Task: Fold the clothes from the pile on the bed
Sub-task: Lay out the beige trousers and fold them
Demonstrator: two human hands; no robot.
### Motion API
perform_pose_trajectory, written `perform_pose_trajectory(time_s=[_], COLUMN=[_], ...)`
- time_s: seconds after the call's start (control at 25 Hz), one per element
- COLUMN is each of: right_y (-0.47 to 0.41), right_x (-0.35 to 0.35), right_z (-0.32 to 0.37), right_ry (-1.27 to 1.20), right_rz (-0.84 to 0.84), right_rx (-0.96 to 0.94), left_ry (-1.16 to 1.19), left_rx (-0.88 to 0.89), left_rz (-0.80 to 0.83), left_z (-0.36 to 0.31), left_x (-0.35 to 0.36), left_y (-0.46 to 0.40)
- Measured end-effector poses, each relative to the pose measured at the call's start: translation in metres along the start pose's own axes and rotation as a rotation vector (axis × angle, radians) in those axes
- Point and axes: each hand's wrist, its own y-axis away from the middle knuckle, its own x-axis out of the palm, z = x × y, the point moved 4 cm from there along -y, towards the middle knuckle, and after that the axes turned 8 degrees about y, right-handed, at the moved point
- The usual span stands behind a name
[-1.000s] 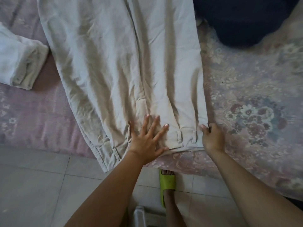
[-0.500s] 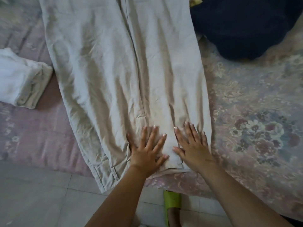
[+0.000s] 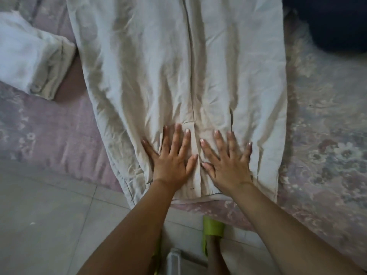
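Where beige trousers (image 3: 178, 76) lie flat along bed (image 3: 327, 126), waistband at near edge, 2 hands press it: left hand (image 3: 172, 161) and right hand (image 3: 228, 165) side by side, fingers spread, palms down. Folded pale garment (image 3: 33, 62) lies left, dark garment (image 3: 333, 22) upper right.

The beige trousers (image 3: 178, 66) and dark garment (image 3: 333, 20) are cut off by the top edge.
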Motion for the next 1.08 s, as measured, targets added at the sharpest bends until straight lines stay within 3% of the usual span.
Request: perform_pose_trajectory(time_s=[0.24, 0.36, 0.52, 0.56, 0.84, 1.0, 1.08], right_y=[-0.003, 0.009, 0.012, 0.002, -0.118, -0.197, -0.253], right_x=[-0.021, -0.034, -0.066, -0.081, -0.215, -0.238, -0.239], right_z=[0.001, 0.006, 0.006, 0.001, -0.025, -0.012, -0.005], right_ry=[-0.005, -0.047, -0.134, -0.143, -0.199, -0.217, -0.26], right_rz=[0.13, 0.218, 0.309, 0.268, 0.16, 0.12, 0.089], right_rx=[0.027, -0.03, -0.162, -0.166, -0.17, -0.158, -0.124], left_ry=[-0.005, -0.009, -0.046, -0.03, -0.038, -0.034, -0.076], left_rx=[-0.035, 0.028, 0.126, 0.128, -0.029, -0.041, -0.019], left_rz=[0.238, 0.125, 0.196, 0.181, 0.083, -0.016, -0.142], left_z=[-0.005, -0.001, 0.005, 0.004, 0.032, 0.075, 0.112], left_x=[-0.024, -0.042, -0.064, -0.08, -0.212, -0.241, -0.244], left_y=[-0.005, 0.01, 0.022, 0.014, -0.088, -0.163, -0.221])
